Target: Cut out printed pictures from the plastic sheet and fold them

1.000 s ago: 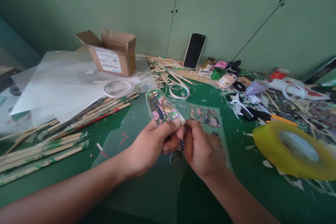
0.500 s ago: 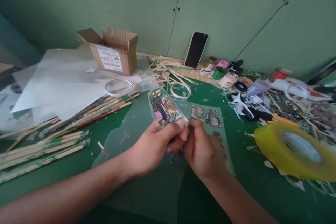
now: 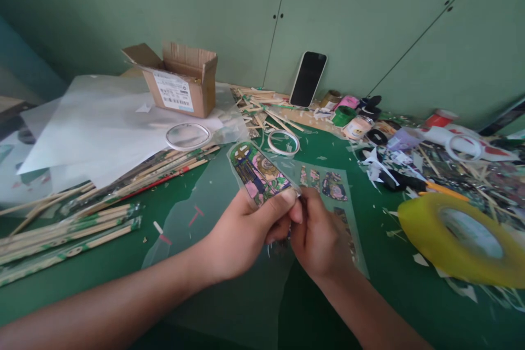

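Observation:
A colourful patterned cut-out [image 3: 261, 170] with a rounded top and a clear border is held up in my left hand [image 3: 246, 232], thumb on its lower end. My right hand [image 3: 322, 235] is closed in a pinch at the cut-out's lower right corner, its fingertips touching those of my left. Whether it grips the edge or some small thing there is hidden by the fingers. Beneath both hands lies a translucent sheet [image 3: 229, 295] bearing several smaller patterned pieces [image 3: 334, 186], partly covered by my right hand.
On the left are bundled wooden sticks [image 3: 82, 238], white sheets [image 3: 94, 126] and an open cardboard box [image 3: 180, 82]. A phone [image 3: 308, 79] leans on the green wall. Two thin tape rings [image 3: 283, 143] [image 3: 187, 136] lie ahead. Yellow tape [image 3: 426, 240], scraps and an orange-handled tool [image 3: 447, 190] crowd the right.
The cut-out has tilted slightly, with its top shifting a little left. Both hands keep their hold close together, and the whole view has shifted very slightly.

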`<state>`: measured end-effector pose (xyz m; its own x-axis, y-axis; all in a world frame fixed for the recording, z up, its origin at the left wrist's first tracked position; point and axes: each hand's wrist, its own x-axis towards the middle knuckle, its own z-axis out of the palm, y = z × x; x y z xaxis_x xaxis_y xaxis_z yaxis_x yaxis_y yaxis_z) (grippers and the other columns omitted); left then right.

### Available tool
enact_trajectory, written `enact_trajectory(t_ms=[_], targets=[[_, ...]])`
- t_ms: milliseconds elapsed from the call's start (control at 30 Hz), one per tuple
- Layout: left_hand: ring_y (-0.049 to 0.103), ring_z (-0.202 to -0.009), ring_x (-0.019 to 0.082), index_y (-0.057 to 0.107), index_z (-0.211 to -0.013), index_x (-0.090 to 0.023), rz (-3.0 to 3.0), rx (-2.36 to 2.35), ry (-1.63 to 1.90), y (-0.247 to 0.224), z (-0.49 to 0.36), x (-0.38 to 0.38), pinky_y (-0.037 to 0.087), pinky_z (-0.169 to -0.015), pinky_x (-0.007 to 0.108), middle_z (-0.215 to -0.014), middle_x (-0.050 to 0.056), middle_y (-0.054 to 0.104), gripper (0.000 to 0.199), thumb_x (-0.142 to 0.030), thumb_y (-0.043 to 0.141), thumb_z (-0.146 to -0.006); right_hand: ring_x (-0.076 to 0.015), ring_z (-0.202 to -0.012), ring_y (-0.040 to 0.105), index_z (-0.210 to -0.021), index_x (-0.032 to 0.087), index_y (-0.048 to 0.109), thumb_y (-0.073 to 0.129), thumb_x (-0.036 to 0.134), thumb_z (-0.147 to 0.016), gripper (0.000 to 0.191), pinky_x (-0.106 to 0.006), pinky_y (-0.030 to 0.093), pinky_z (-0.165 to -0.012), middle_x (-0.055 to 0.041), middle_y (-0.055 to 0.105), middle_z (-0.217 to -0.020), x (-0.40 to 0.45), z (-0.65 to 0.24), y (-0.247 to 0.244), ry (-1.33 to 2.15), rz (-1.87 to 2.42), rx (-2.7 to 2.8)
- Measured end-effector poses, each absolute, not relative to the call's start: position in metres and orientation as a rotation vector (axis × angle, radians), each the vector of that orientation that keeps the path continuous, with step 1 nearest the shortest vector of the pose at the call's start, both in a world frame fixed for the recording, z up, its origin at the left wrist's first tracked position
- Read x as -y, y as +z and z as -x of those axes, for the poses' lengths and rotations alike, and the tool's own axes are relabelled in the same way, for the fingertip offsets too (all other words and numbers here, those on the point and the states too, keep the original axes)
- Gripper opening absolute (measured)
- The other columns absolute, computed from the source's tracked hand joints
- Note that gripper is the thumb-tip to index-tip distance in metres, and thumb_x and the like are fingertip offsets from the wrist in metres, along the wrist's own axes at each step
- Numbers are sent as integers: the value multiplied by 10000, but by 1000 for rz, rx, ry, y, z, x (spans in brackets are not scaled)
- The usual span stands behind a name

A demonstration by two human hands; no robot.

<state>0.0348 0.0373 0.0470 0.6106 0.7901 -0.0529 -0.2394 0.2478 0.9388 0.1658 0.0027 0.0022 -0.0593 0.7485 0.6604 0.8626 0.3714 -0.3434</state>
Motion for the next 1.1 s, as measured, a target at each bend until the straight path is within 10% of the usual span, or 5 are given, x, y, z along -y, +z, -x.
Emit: enact_trajectory(t_ms=[1100], targets=[[288,-428,41,473,-581,-153,-1042,-632,758,49,-35,-34,229,-419,195,-459,-80,359,325,-311,544,-856,-161,-418,583,-981,221,478,392,116,-867,177,-242,326,-382,21,625,-578,-2,-167,2,-166,1376,1867]])
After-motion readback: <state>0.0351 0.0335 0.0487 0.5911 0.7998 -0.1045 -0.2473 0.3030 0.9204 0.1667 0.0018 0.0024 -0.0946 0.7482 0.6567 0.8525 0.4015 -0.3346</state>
